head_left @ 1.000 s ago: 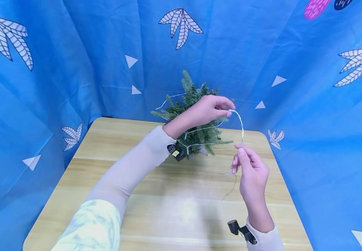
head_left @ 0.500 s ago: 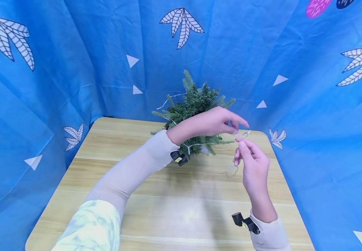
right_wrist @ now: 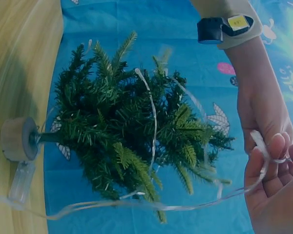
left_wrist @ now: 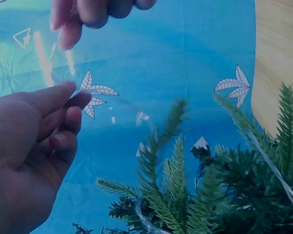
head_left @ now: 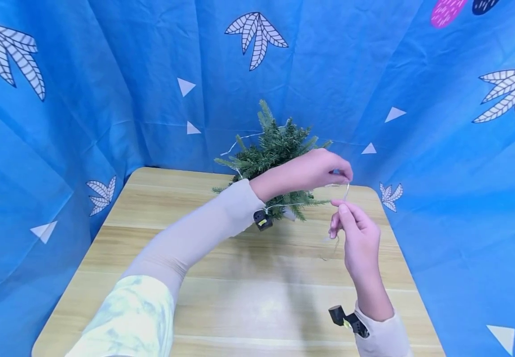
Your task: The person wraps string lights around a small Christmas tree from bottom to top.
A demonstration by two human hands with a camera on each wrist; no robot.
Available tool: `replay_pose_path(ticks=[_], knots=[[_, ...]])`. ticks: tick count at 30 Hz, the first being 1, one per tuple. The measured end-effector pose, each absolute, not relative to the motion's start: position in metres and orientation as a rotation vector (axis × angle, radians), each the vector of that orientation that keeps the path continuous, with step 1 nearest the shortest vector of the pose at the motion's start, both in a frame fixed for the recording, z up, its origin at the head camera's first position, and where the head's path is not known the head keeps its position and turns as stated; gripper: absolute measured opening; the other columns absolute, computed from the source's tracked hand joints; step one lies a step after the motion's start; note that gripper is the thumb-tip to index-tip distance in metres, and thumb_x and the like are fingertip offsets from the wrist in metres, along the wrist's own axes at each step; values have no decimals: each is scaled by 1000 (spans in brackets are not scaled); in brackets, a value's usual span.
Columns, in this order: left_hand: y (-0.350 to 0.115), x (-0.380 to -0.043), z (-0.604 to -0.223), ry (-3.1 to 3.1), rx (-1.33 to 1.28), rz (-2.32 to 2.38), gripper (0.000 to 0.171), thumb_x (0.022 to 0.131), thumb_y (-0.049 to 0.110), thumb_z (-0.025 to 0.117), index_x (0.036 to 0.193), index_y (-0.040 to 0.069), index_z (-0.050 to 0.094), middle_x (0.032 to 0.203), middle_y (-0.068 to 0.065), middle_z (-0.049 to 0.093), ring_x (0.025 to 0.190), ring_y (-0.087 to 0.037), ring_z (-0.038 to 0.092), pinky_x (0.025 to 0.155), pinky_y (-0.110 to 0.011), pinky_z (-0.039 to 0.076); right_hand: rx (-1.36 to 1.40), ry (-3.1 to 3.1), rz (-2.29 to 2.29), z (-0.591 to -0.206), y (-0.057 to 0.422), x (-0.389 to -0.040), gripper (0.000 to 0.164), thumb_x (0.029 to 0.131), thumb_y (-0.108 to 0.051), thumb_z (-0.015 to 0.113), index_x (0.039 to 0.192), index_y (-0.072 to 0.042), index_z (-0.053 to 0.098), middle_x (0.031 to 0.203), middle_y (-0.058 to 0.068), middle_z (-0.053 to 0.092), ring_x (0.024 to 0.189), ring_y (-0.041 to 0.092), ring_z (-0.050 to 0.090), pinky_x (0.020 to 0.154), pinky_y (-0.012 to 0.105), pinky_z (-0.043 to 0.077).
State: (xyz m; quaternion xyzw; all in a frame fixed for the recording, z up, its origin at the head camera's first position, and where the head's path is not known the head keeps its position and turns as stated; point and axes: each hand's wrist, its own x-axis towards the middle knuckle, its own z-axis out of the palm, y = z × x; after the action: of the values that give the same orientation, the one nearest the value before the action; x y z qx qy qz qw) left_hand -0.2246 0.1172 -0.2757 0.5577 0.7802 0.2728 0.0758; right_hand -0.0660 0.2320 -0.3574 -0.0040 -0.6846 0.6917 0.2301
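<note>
A small artificial Christmas tree [head_left: 279, 148] stands on the table, partly hidden behind my left forearm. A thin, clear light string [right_wrist: 154, 122] winds round its branches. My left hand [head_left: 317, 168], reaching across in front of the tree, pinches the string between thumb and fingertips. Just below and to the right, my right hand [head_left: 359, 233] pinches the same string, and a short stretch runs between the two hands. In the right wrist view, string also passes from my right hand [right_wrist: 271, 200] below the branches towards a clear box [right_wrist: 22, 183] by the tree's round wooden base [right_wrist: 19, 139].
The wooden table [head_left: 239, 297] carries the tree near its back edge. A blue printed curtain [head_left: 346, 74] hangs closely behind and on both sides. Branch tips [left_wrist: 117, 187] stick out towards my left hand. A loose tail of the string dangles under my right hand.
My left hand has come down and right from beside the upper tree, towards my right hand, and the string between them is shorter. Its fingers, spread half a second ago, now pinch the string.
</note>
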Motion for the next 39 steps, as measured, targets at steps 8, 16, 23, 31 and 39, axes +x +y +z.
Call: replay_pose_path(ticks=[8, 16, 23, 31, 39], knots=[[128, -235, -262, 2511, 1675, 872, 17, 102, 25, 62, 113, 22, 74, 112, 11, 70, 104, -1, 60, 92, -14, 43, -40, -1875, 1895, -358, 232, -61, 33, 103, -19, 60, 118, 11, 66, 71, 7, 62, 62, 18, 59, 62, 25, 56], [137, -248, -243, 2586, 1534, 866, 20, 104, 27, 57, 117, 23, 72, 117, 11, 70, 105, 0, 61, 93, -15, 45, -82, -1859, 1875, -358, 232, -60, 29, 101, -22, 63, 113, 3, 70, 74, 7, 63, 65, 17, 61, 61, 25, 56], [140, -249, -221, 2593, 1565, 902, 20, 104, 27, 57, 118, 22, 71, 116, 11, 70, 107, 1, 60, 94, -13, 42, -47, -1782, 1841, -353, 235, -61, 35, 101, -21, 63, 117, 10, 66, 71, 5, 62, 62, 16, 58, 59, 21, 55], [146, -256, -212, 2617, 1458, 936, 18, 103, 26, 59, 115, 22, 72, 114, 11, 70, 105, -1, 60, 92, -13, 43, -40, -1717, 1831, -351, 237, -66, 31, 101, -21, 62, 115, 6, 69, 69, 6, 60, 56, 16, 56, 54, 21, 53], [152, -267, -231, 2649, 1305, 885, 23, 103, 27, 60, 123, 21, 70, 119, 8, 70, 107, -4, 61, 93, -17, 45, -38, -1667, 1800, -333, 253, -91, 32, 100, -21, 64, 107, 9, 70, 64, 7, 58, 49, 16, 53, 48, 21, 49]])
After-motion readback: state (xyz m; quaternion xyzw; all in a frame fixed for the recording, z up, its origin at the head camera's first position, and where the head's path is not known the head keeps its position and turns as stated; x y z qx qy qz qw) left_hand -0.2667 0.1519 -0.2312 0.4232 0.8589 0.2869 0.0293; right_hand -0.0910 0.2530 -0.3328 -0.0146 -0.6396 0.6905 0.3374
